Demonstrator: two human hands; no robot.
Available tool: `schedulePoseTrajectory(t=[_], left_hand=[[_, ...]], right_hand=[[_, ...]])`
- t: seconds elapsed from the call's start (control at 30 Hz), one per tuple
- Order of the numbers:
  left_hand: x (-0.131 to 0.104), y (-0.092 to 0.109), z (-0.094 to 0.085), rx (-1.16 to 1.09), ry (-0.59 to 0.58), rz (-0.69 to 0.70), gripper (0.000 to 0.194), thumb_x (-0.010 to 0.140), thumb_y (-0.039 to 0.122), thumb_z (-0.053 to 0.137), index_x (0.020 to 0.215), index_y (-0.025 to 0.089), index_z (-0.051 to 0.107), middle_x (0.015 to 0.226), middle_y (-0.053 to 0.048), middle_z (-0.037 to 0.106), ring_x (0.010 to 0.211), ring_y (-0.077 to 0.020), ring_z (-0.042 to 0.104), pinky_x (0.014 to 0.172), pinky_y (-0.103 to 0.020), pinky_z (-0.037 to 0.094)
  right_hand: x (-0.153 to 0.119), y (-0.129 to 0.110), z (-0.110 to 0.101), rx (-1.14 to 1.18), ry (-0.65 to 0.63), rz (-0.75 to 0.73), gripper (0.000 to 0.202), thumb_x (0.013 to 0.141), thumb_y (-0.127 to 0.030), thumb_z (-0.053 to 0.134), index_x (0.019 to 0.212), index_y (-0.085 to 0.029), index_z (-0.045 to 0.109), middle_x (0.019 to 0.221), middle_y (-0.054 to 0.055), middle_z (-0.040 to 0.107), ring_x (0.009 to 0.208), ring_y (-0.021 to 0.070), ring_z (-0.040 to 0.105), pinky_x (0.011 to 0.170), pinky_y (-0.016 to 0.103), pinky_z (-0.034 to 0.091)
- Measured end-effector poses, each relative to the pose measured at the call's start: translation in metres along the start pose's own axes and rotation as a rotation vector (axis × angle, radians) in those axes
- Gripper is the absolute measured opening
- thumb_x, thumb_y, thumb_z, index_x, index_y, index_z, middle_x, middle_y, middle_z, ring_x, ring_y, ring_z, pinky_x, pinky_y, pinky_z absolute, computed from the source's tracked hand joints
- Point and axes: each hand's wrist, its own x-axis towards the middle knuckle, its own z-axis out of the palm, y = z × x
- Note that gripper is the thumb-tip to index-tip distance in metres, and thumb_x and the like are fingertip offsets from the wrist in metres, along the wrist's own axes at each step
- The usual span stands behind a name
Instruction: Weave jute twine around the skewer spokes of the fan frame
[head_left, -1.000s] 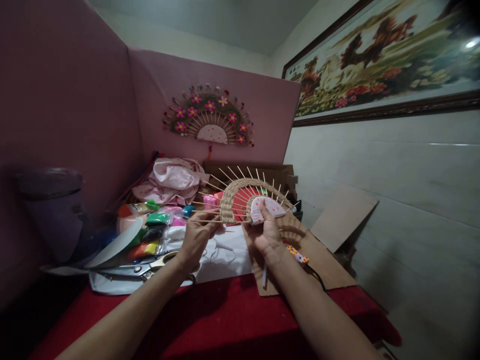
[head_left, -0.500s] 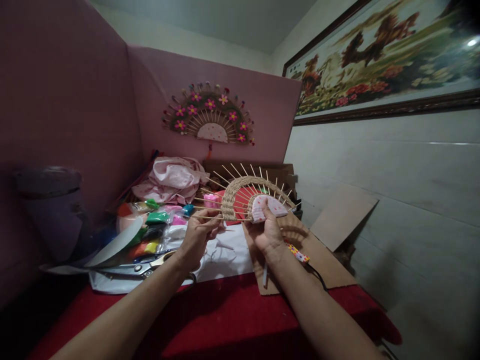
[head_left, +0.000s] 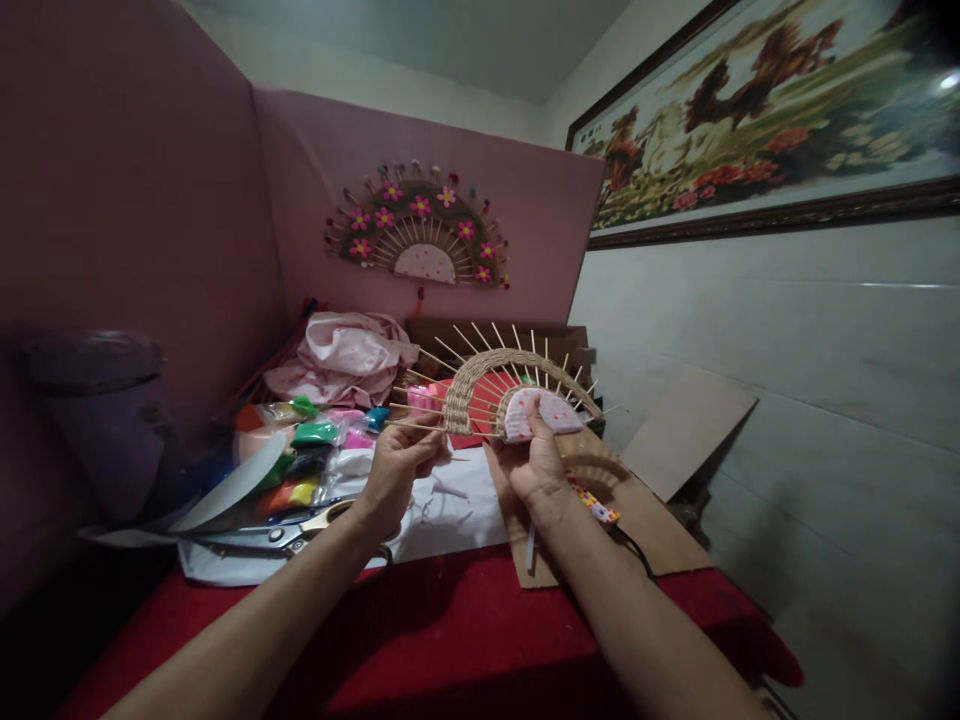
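Note:
Both of my hands hold a half-round fan above the table. Thin wooden sticks spread out from its base, with a band of woven tan cord across them. A white half-circle of cloth with reddish spots covers the base. My right hand grips this base, thumb lying on the cloth and fingers behind it. My left hand pinches the lowest stick at the fan's left end, close to the woven band. Its fingertips are partly hidden behind the stick.
Large scissors lie at left beside several bags of coloured clay. A glue gun with a patterned body rests on brown cardboard at right. Pink cloth is heaped behind. A flower-covered fan hangs on the pink panel.
The fan has tilted slightly, its spread sticks shifting a little to the right and up. Both hands keep their hold in nearly the same place.

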Motion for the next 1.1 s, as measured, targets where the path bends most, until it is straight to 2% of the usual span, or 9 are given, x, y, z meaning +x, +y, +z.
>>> schedulePoseTrajectory(t=[0.2, 0.4, 0.57, 0.73, 0.93, 1.1], left_hand=[[0.0, -0.0025, 0.0006, 0.033, -0.03, 0.032, 0.033, 0.065, 0.029, 0.07, 0.095, 0.015, 0.066, 0.06, 0.001, 0.06, 0.045, -0.0026, 0.04, 0.041, -0.017, 0.021], [0.0018, -0.0014, 0.0013, 0.014, 0.03, 0.013, 0.04, 0.06, 0.029, 0.074, 0.096, 0.013, 0.066, 0.056, 0.002, 0.057, 0.04, -0.0015, 0.037, 0.038, -0.016, 0.018], [0.0037, -0.0035, -0.0016, 0.052, 0.005, 0.027, 0.036, 0.063, 0.029, 0.073, 0.096, 0.015, 0.066, 0.061, 0.0, 0.06, 0.043, -0.0025, 0.04, 0.039, -0.016, 0.019], [0.003, -0.0045, -0.0023, 0.104, -0.027, 0.052, 0.033, 0.067, 0.029, 0.069, 0.096, 0.014, 0.065, 0.061, 0.0, 0.06, 0.044, -0.0029, 0.038, 0.04, -0.017, 0.02], [0.0034, -0.0043, -0.0024, 0.083, -0.048, 0.083, 0.021, 0.068, 0.03, 0.068, 0.08, 0.013, 0.066, 0.052, 0.002, 0.054, 0.04, -0.002, 0.029, 0.039, -0.018, 0.016], [0.0038, -0.0032, -0.0026, 0.11, -0.06, 0.078, 0.026, 0.068, 0.029, 0.068, 0.089, 0.013, 0.066, 0.053, 0.002, 0.055, 0.04, -0.0018, 0.028, 0.039, -0.018, 0.015]], right_hand=[[-0.001, 0.0002, 0.0014, 0.015, -0.017, 0.008, 0.028, 0.066, -0.037, 0.071, 0.082, -0.019, 0.057, 0.064, -0.003, 0.066, 0.053, 0.011, 0.06, 0.046, 0.022, 0.049], [-0.0004, 0.0008, 0.0008, 0.015, -0.031, 0.001, 0.023, 0.071, -0.037, 0.067, 0.083, -0.019, 0.058, 0.063, -0.003, 0.066, 0.053, 0.0115, 0.06, 0.045, 0.021, 0.049], [0.0001, 0.0009, 0.0002, 0.012, -0.031, 0.01, 0.023, 0.07, -0.037, 0.068, 0.08, -0.019, 0.058, 0.061, -0.004, 0.065, 0.05, 0.0107, 0.059, 0.044, 0.021, 0.048], [-0.0012, 0.0009, 0.0015, -0.003, -0.036, 0.016, 0.025, 0.069, -0.038, 0.068, 0.081, -0.019, 0.058, 0.063, -0.003, 0.065, 0.052, 0.0108, 0.06, 0.045, 0.021, 0.049], [-0.0006, 0.0013, 0.0009, -0.001, -0.046, 0.006, 0.024, 0.069, -0.037, 0.069, 0.08, -0.019, 0.057, 0.062, -0.004, 0.065, 0.051, 0.0105, 0.059, 0.046, 0.021, 0.049], [0.0019, 0.0007, -0.0013, -0.032, -0.079, -0.011, 0.027, 0.069, -0.039, 0.068, 0.085, -0.02, 0.058, 0.067, -0.003, 0.066, 0.054, 0.0105, 0.06, 0.045, 0.02, 0.047]])
